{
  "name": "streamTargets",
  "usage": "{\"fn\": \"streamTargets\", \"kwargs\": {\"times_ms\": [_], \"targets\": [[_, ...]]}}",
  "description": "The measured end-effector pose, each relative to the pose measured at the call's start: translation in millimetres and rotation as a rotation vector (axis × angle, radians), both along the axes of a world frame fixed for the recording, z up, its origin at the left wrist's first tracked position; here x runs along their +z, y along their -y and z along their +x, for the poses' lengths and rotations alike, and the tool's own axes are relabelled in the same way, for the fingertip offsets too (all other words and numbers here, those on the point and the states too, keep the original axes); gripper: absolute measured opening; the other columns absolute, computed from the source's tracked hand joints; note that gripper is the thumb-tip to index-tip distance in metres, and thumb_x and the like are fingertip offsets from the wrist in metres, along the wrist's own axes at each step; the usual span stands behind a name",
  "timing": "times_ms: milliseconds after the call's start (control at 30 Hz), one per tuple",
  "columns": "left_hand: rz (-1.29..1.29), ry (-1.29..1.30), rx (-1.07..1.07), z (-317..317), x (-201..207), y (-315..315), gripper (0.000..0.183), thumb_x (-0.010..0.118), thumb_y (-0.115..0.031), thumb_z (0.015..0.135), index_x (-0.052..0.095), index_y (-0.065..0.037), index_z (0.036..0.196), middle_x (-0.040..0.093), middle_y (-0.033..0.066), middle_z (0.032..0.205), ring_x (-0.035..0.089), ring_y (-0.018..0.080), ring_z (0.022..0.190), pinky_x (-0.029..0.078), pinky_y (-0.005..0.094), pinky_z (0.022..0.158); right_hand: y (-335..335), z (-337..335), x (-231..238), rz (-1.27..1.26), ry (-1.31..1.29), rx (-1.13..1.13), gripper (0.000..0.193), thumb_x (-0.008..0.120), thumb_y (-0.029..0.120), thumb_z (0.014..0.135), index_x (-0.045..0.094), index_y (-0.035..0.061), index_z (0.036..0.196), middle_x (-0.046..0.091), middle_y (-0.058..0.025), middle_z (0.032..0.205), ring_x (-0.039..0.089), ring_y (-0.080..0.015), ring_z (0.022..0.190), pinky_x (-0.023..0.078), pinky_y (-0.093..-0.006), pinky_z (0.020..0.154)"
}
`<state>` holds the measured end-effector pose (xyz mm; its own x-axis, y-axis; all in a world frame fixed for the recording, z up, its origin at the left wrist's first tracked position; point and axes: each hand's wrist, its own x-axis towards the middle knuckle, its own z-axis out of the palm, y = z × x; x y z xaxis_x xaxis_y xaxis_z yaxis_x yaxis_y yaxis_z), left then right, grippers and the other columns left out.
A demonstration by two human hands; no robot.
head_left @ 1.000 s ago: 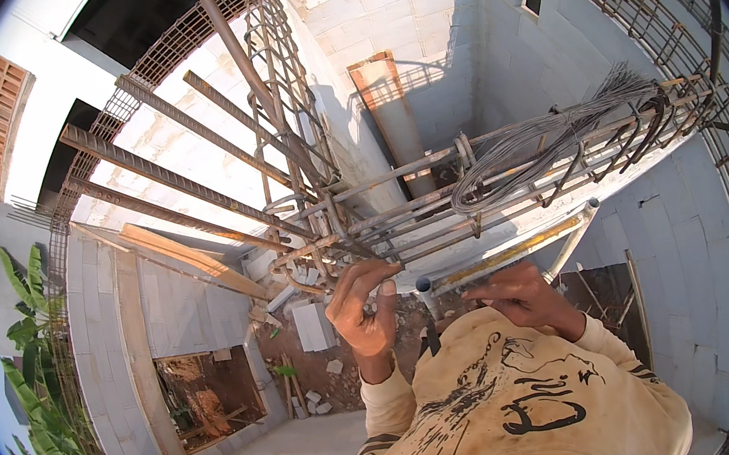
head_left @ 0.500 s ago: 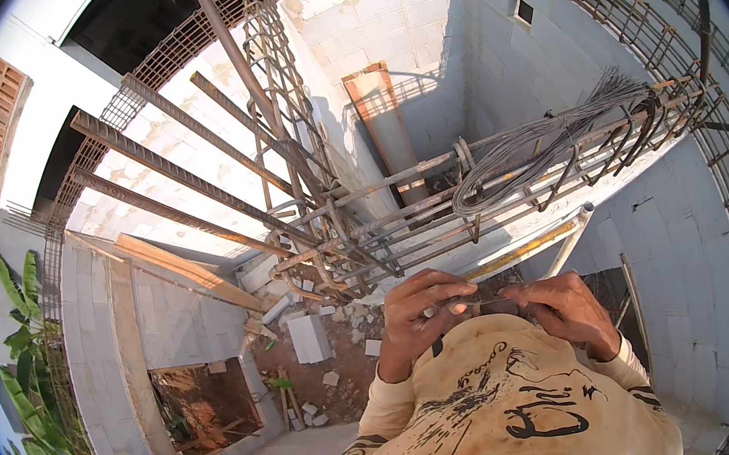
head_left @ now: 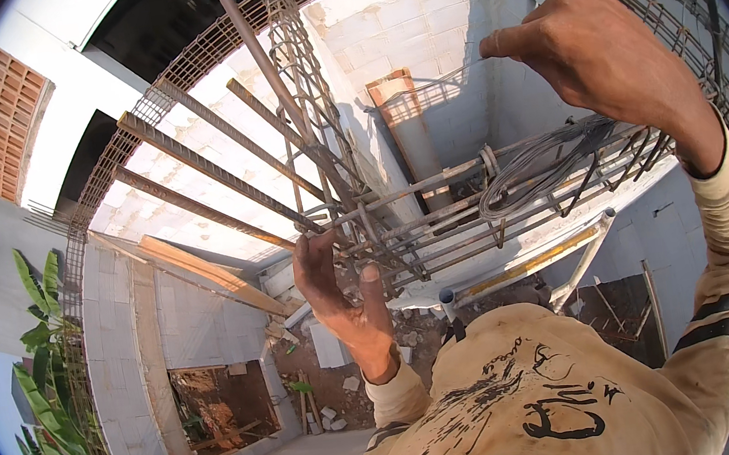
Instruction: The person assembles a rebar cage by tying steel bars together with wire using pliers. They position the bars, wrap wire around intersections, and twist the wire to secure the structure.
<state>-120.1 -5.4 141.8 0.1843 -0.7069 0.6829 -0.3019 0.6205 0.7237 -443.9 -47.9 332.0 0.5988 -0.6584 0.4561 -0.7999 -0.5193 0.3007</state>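
My right hand (head_left: 594, 58) is raised high over the rebar beam cage (head_left: 549, 170). Its fingers are pinched on the end of a thin wire (head_left: 442, 80), which runs leftward from the fingertips. My left hand (head_left: 344, 298) is at the rebar joint (head_left: 354, 220), where the beam cage meets the upright column cage (head_left: 294, 63). Its fingers are bent and the thumb stands apart from them, with nothing visible between. Whether its fingertips touch the bars I cannot tell. A looped bundle of tie wire (head_left: 540, 171) lies on the beam cage below my right hand.
Thick ribbed bars (head_left: 203, 170) slant out to the left of the joint. A yellow-and-white level-like bar (head_left: 528, 262) lies in front of the beam. Below are a white block (head_left: 329, 345) and rubble. Block walls (head_left: 675, 235) and a wooden board (head_left: 407, 131) surround the work.
My hands were together at my chest and have parted. The right rose up and to the right with the wire; the left moved out left to the rebar joint. The view has shifted slightly.
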Motion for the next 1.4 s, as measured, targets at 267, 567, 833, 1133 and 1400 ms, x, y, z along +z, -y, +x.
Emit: {"fn": "streamTargets", "kwargs": {"times_ms": [267,567,833,1133,1400], "targets": [[0.231,-0.254,0.07,89.1,-7.9,36.6,0.046,0.061,-0.031,0.104,0.057,0.0,0.137,0.062,0.0132,0.125,0.06,0.0247,0.119,0.045,0.0441,0.109,160.2,56.4,-72.9,0.424,-0.236,0.112,0.04,0.062,0.008,0.083,0.075,0.0137,0.121,0.073,-0.0165,0.093,0.071,-0.0357,0.093,0.057,-0.0464,0.082],[0.349,-0.269,-0.169,106.8,-3.3,73.6,0.057,0.058,-0.049,0.104,0.066,0.002,0.127,0.068,0.0161,0.122,0.063,0.028,0.119,0.047,0.0462,0.107,214.3,93.6,-140.1,0.565,-0.151,0.334,0.049,0.06,0.005,0.084,0.071,0.0182,0.13,0.075,-0.0157,0.098,0.07,-0.0367,0.097,0.056,-0.0479,0.084],[0.199,0.065,0.026,78.4,26.3,51.8,0.031,0.07,-0.027,0.101,0.073,0.003,0.095,0.073,0.0082,0.079,0.065,0.0133,0.072,0.05,0.0298,0.068,221.9,82.1,-148.8,0.616,-0.134,0.314,0.046,0.062,0.006,0.087,0.071,0.0219,0.13,0.075,-0.0155,0.093,0.071,-0.0348,0.09,0.056,-0.0482,0.08],[0.193,0.127,0.124,72.0,26.1,50.0,0.026,0.066,-0.017,0.102,0.074,0.005,0.09,0.072,0.0064,0.075,0.061,0.0101,0.066,0.047,0.0279,0.06,210.5,72.0,-129.8,0.545,-0.17,0.32,0.037,0.062,0.009,0.087,0.073,0.0162,0.121,0.072,-0.0178,0.084,0.069,-0.0379,0.083,0.054,-0.0492,0.075],[0.153,-0.03,0.056,80.0,-3.7,48.1,0.029,0.066,-0.028,0.103,0.073,0.0,0.099,0.071,0.004,0.082,0.061,0.0107,0.08,0.05,0.0294,0.078,181.1,59.8,-90.2,0.302,-0.243,0.399,0.034,0.061,0.004,0.089,0.074,0.0133,0.12,0.067,-0.0202,0.072,0.065,-0.0389,0.068,0.05,-0.0478,0.065]]}}
